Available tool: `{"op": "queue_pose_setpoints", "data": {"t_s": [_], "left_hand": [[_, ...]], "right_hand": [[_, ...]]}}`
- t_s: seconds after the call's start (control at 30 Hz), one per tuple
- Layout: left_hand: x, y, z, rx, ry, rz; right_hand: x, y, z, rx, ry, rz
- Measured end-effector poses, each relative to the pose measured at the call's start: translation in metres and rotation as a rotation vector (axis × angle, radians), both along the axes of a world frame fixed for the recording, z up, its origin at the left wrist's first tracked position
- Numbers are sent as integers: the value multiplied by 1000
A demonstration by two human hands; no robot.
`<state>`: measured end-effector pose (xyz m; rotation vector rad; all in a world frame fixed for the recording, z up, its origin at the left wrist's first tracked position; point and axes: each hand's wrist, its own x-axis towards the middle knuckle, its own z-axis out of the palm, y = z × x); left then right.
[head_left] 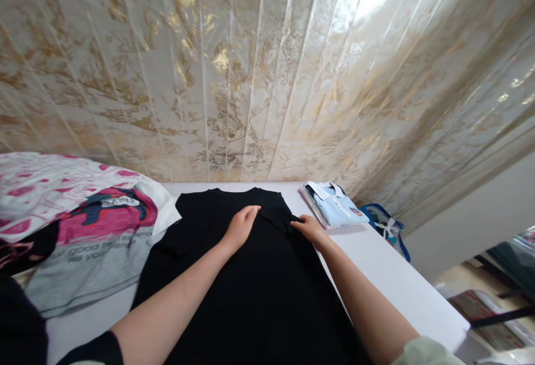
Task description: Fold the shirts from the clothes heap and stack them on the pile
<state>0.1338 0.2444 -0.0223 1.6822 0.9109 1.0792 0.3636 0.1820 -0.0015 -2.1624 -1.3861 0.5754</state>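
A black T-shirt lies spread over the white table, its neckline toward the curtain. My left hand is on the upper middle of the shirt, fingers pressed together and pinching the cloth. At the shirt's right side, near the sleeve, my right hand grips the fabric between thumb and fingers. A crease runs through the cloth between the two hands. The undersides of both hands are hidden.
Loose garments, among them a grey printed shirt and a pink-and-white one, are heaped at left. Folded clothes topped by a light blue polo shirt sit at the back right. A blue bag stands beyond the white table. A patterned curtain hangs behind.
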Motion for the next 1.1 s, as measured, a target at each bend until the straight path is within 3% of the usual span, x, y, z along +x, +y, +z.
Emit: {"op": "queue_pose_setpoints", "data": {"t_s": [0.17,0.3,0.4,0.53,0.67,0.87,1.1], "left_hand": [[2,6,0,-369,-278,-75],[1,8,1,-596,-385,-124],[-2,9,3,-674,-396,-144],[-5,10,5,-594,-252,-128],[-5,12,2,-518,-145,-37],[-8,15,0,-270,7,-17],[-10,17,-5,-84,237,-7]], "right_hand": [[-23,4,21,32,-130,37],[-69,1,37,63,-363,124],[-107,-2,38,30,-465,211],[-139,-6,30,-50,-542,312],[-147,-9,26,-74,-544,337],[-137,-27,25,-42,-494,364],[-101,-80,22,-57,-333,411]]}}
